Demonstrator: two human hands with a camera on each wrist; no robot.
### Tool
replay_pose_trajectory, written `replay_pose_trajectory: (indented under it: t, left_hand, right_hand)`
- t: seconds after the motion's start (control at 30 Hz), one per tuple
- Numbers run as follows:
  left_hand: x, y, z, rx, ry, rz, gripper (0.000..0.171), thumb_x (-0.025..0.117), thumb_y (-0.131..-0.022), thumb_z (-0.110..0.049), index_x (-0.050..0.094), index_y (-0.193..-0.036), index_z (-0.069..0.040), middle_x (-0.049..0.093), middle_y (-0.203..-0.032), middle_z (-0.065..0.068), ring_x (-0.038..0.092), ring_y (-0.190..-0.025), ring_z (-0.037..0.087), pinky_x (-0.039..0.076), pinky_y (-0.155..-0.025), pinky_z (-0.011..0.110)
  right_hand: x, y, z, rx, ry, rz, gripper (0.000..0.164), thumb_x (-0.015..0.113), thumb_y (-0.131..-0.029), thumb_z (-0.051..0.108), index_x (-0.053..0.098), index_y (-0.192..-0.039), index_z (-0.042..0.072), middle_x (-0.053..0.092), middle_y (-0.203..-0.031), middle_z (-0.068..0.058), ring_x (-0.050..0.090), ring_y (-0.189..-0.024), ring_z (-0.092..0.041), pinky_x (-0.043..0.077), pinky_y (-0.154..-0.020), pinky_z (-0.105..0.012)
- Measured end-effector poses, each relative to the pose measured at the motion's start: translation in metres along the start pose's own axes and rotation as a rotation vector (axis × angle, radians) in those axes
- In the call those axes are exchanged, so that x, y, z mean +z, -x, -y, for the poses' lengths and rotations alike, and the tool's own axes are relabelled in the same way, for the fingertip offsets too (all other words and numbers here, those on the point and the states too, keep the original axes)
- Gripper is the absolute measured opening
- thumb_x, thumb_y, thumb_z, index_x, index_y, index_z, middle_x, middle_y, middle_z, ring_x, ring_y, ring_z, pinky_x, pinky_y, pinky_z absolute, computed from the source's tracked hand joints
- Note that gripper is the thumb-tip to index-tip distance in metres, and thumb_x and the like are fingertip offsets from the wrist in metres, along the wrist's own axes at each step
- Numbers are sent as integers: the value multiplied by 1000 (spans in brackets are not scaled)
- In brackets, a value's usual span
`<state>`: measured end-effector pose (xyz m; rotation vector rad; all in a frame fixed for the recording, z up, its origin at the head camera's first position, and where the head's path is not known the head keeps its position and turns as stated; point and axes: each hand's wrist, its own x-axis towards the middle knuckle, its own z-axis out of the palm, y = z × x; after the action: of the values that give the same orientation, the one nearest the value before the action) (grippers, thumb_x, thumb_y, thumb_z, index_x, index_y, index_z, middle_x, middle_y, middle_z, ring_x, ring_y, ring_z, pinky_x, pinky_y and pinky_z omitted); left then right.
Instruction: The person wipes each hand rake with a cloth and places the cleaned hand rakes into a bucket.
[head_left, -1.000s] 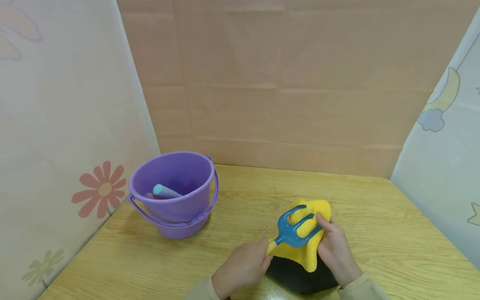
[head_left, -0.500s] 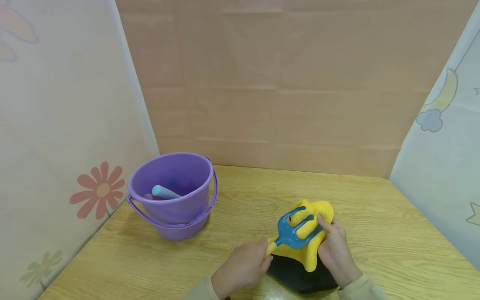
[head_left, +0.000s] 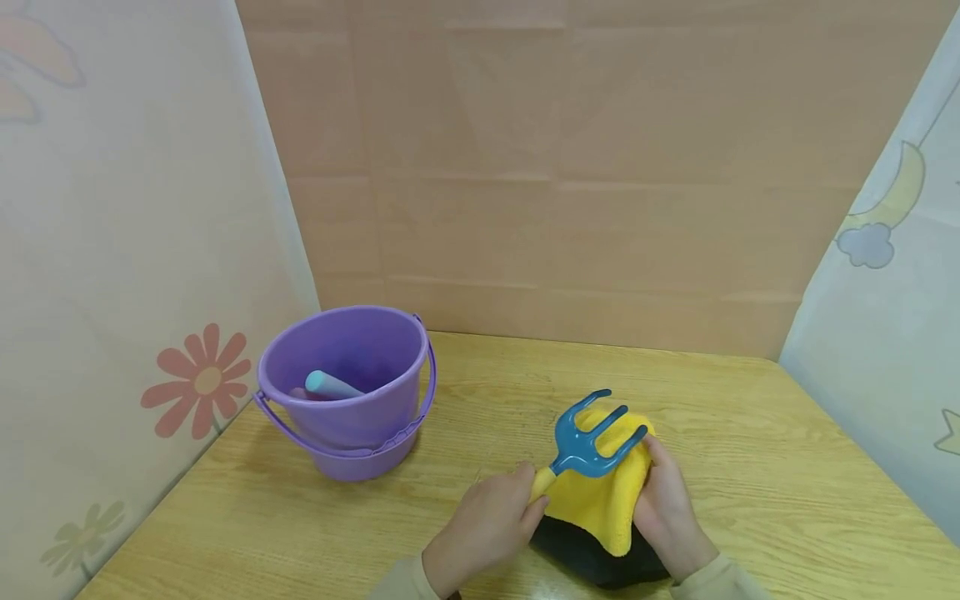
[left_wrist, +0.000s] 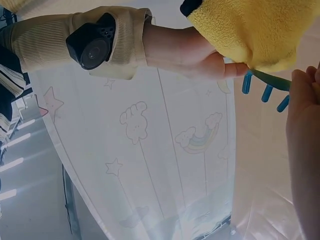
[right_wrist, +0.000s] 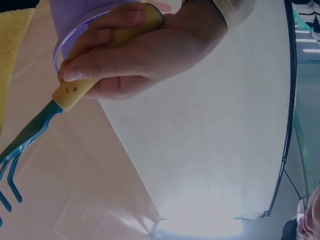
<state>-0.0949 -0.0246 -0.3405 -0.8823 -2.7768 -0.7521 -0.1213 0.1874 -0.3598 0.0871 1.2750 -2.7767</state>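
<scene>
A small hand fork [head_left: 587,446] with blue tines and a yellow handle is gripped by my left hand [head_left: 483,518]; its three tines point up and away. My right hand [head_left: 667,507] holds a yellow terry cloth [head_left: 600,504] by its right edge, thumb at the side. The cloth hangs behind the tines, which stand in front of it. In the right wrist view, the left hand's fingers [right_wrist: 107,62] wrap the handle. Beneath the cloth lies a black item [head_left: 600,567], partly covered by it and by the right hand.
A purple bucket [head_left: 367,425] with its handle down stands at the left of the wooden table [head_left: 750,442]. Inside it are a light blue cylinder [head_left: 330,385] and something pinkish. Printed paper walls enclose the left, back and right.
The tines have come away from the bunched cloth and now stand in front of it. The cloth hangs flatter and a little lower, and the right hand has shifted slightly left along its edge.
</scene>
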Motion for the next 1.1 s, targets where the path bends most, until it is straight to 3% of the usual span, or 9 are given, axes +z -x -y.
replay_pose_trajectory:
  t: [0.17,0.33,0.4,0.5,0.63,0.9,1.1]
  left_hand:
    - [0,-1,1,15,5,-12,19,60,-88,-19,45,-80,-10,31,-57,-8,30,-45,2,26,-39,16]
    - [0,-2,-1,6,5,-22,20,59,-89,-19,45,-79,-10,30,-56,-9,30,-44,2,26,-38,17]
    - [0,-2,-2,-3,1,-28,21,59,-89,-20,45,-78,-10,31,-55,-9,30,-44,2,26,-38,17]
    - [0,-2,-4,-17,11,-28,20,59,-89,-21,46,-79,-9,32,-56,-9,31,-45,3,28,-39,18]
    - [1,-3,-5,-24,52,-13,19,58,-90,-20,47,-81,-8,31,-55,-8,31,-44,2,28,-39,17]
    - [3,-4,-6,-20,69,-7,20,56,-91,-21,46,-80,-8,30,-55,-8,30,-44,2,27,-38,17]
    - [5,-4,-6,12,73,-22,16,55,-88,-14,44,-78,-9,26,-54,-10,27,-43,2,24,-37,16]
  right_hand:
    - [2,2,-5,4,31,99,30,27,-101,32,55,-105,21,47,-107,9,47,-99,-3,36,-89,-19]
    - [5,5,-11,13,65,236,36,20,-102,31,54,-105,19,51,-100,6,50,-94,-7,39,-87,-22]
    - [8,6,-15,33,111,204,34,21,-102,33,51,-106,18,54,-100,6,52,-95,-7,41,-86,-24]
    - [14,7,-21,75,202,67,29,24,-101,36,45,-109,18,52,-102,5,52,-96,-7,42,-86,-25]
    - [21,10,-26,125,212,-22,29,24,-101,38,38,-113,17,48,-106,5,49,-99,-7,39,-89,-26]
    - [20,18,-14,253,-126,347,42,15,-102,33,49,-112,11,56,-111,-2,54,-106,-14,40,-94,-32]
    - [19,18,-10,263,-261,415,47,12,-102,31,50,-110,5,56,-110,-9,54,-105,-19,40,-94,-33]
